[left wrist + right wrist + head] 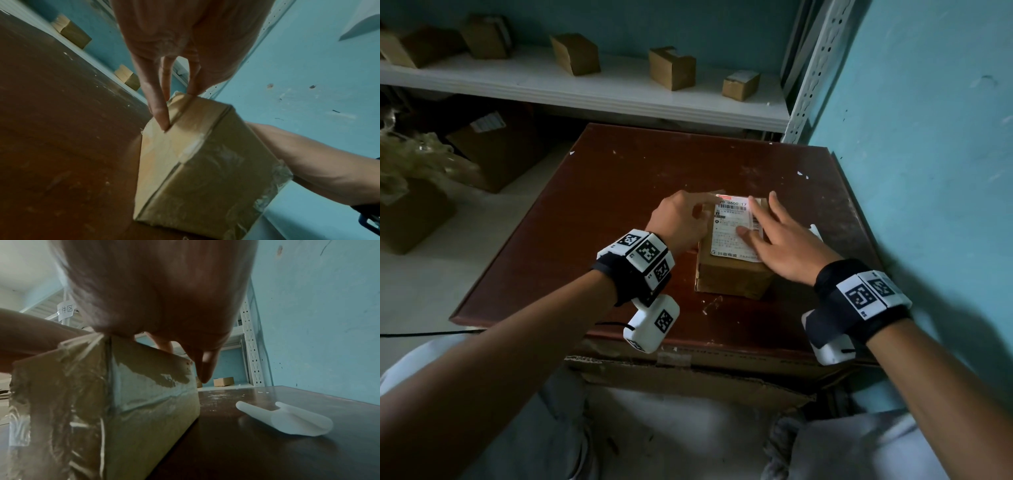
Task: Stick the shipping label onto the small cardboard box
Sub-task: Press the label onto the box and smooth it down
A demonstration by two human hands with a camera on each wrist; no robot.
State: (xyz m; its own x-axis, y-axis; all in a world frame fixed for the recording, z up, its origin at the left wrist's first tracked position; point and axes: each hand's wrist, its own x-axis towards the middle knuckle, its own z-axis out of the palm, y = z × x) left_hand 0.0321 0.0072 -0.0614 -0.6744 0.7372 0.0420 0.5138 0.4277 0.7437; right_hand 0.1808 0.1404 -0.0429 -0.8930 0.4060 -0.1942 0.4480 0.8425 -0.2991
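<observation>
A small taped cardboard box (pixel 732 277) stands on the dark red-brown table (pixel 592 240). A white shipping label (pixel 732 229) with black print lies flat on the box top. My right hand (pixel 774 233) rests on the label's right side with straight spread fingers. My left hand (pixel 681 219) is at the box's left edge, its index finger stretched onto the label's top left corner. In the left wrist view its fingertips (pixel 162 121) touch the box (pixel 197 162) side. The right wrist view shows the box (pixel 102 394) under my palm.
A curled strip of white backing paper (pixel 287 418) lies on the table right of the box. A white shelf (pixel 585 89) behind the table carries several small cardboard boxes. A teal wall (pixel 928 171) borders the table's right side. Larger cartons stand on the floor at left.
</observation>
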